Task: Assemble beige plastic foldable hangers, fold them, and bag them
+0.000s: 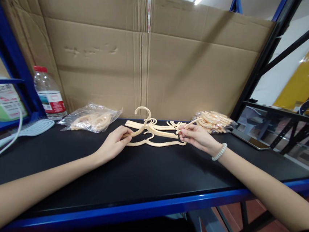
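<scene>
Several cream plastic hangers (160,132) lie in a loose pile on the black shelf top (149,174). My left hand (114,144) is closed on the left end of one raised hanger, whose hook (143,112) curls upward. My right hand (196,136), with a white bead bracelet on its wrist, pinches the right end of a hanger at the pile's right side. Both arms reach forward from the near edge.
A clear bag of hangers (92,119) lies to the left and another bag of hangers (214,121) to the right. A water bottle (49,93), a white power strip (34,128) with cable, and cardboard sheets (143,56) stand behind. Blue shelf rim (162,208) runs along the front.
</scene>
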Tool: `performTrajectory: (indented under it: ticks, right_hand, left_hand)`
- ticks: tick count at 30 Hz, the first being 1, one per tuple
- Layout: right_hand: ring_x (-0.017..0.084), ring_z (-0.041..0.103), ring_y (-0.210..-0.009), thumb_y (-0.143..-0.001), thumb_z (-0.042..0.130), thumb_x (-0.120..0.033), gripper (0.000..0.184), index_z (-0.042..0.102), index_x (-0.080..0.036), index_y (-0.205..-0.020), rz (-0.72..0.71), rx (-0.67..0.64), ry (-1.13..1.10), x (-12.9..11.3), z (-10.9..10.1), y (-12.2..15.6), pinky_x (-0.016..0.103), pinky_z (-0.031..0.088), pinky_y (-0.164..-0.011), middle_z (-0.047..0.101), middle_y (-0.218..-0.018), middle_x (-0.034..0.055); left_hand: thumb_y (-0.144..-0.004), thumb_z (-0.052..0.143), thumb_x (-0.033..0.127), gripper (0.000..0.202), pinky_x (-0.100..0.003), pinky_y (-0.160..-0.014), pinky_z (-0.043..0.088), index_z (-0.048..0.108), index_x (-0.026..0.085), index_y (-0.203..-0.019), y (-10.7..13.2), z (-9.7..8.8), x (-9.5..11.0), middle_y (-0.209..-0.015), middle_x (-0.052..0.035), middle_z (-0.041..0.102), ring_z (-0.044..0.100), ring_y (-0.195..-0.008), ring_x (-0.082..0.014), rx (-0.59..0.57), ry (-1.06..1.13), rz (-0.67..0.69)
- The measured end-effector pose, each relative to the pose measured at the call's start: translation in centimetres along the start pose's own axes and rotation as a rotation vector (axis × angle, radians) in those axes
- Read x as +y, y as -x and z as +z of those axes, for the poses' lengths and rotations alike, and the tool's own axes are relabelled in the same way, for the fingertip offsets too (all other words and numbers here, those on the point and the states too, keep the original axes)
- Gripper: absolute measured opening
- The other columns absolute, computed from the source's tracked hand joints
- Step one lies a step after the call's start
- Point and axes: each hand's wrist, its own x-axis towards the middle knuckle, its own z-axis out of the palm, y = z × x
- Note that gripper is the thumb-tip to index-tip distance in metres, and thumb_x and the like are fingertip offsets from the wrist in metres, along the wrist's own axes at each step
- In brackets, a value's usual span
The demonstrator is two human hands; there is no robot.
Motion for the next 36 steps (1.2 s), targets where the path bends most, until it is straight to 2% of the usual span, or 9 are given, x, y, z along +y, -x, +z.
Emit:
performTrajectory:
  ticks: [5,10,16,22,26,31,36]
  right_hand:
    - [0.011,0.063,-0.068,-0.074,0.071,-0.020,0.015,0.059,-0.012,-0.076,0.063,-0.060,-0.006,0.01,-0.18,-0.09,0.022,0.053,-0.069,0.064,-0.072,0.0036]
    - [0.020,0.069,-0.081,-0.078,0.065,-0.015,0.009,0.057,-0.011,-0.076,0.159,-0.062,-0.052,-0.27,0.03,0.06,0.029,0.056,-0.078,0.066,-0.079,0.0080]
    - [0.020,0.070,-0.073,-0.078,0.061,-0.008,0.010,0.053,-0.013,-0.073,0.203,-0.043,-0.057,-0.57,0.23,0.10,0.032,0.059,-0.075,0.064,-0.069,0.0048]
    - [0.021,0.071,-0.078,-0.079,0.054,-0.007,0.005,0.055,-0.011,-0.077,0.286,-0.008,-0.023,-0.92,0.65,0.37,0.031,0.057,-0.077,0.070,-0.082,0.0158]
    - [0.021,0.071,-0.075,-0.078,0.055,-0.009,0.005,0.057,-0.011,-0.074,0.293,-0.026,-0.034,-0.79,0.47,0.32,0.031,0.057,-0.076,0.070,-0.083,0.0182]
    - [0.020,0.070,-0.078,-0.076,0.056,-0.008,0.007,0.058,-0.012,-0.071,0.280,0.002,-0.101,-0.53,0.08,0.10,0.029,0.056,-0.073,0.070,-0.080,0.0119]
    - [0.019,0.069,-0.067,-0.074,0.056,-0.008,0.007,0.059,-0.011,-0.068,0.254,0.003,-0.072,-0.50,0.22,0.11,0.029,0.056,-0.069,0.068,-0.068,0.0081]
  left_hand:
    - [-0.079,0.047,0.030,0.016,-0.036,-0.075,0.043,0.057,0.019,-0.085,0.00,-0.06,0.14,-0.086,-0.0031,0.055,0.053,-0.081,-0.0204,-0.003,-0.004,0.005]
    - [-0.080,0.047,0.030,0.016,-0.036,-0.076,0.043,0.057,0.019,-0.085,0.03,-0.09,0.33,-0.086,-0.0029,0.054,0.053,-0.081,-0.0202,-0.010,0.001,0.011]
    - [-0.080,0.047,0.031,0.016,-0.035,-0.075,0.044,0.057,0.019,-0.084,0.10,-0.10,0.71,-0.085,-0.0026,0.054,0.053,-0.080,-0.0198,-0.003,-0.006,0.036]
    - [-0.080,0.047,0.031,0.017,-0.037,-0.078,0.045,0.057,0.019,-0.085,0.15,-0.15,0.72,-0.087,-0.0032,0.055,0.054,-0.083,-0.0204,-0.001,0.006,0.031]
    - [-0.081,0.046,0.030,0.016,-0.037,-0.078,0.045,0.057,0.019,-0.086,0.18,-0.14,0.63,-0.088,-0.0031,0.054,0.054,-0.083,-0.0203,-0.013,0.011,0.033]
    - [-0.080,0.047,0.028,0.014,-0.036,-0.078,0.045,0.057,0.020,-0.084,0.20,-0.06,0.52,-0.087,-0.0026,0.054,0.053,-0.083,-0.0198,-0.013,0.007,0.043]
    - [-0.080,0.046,0.027,0.015,-0.036,-0.078,0.044,0.057,0.019,-0.085,0.21,-0.06,0.72,-0.087,-0.0027,0.054,0.054,-0.084,-0.0200,-0.015,0.008,0.045]
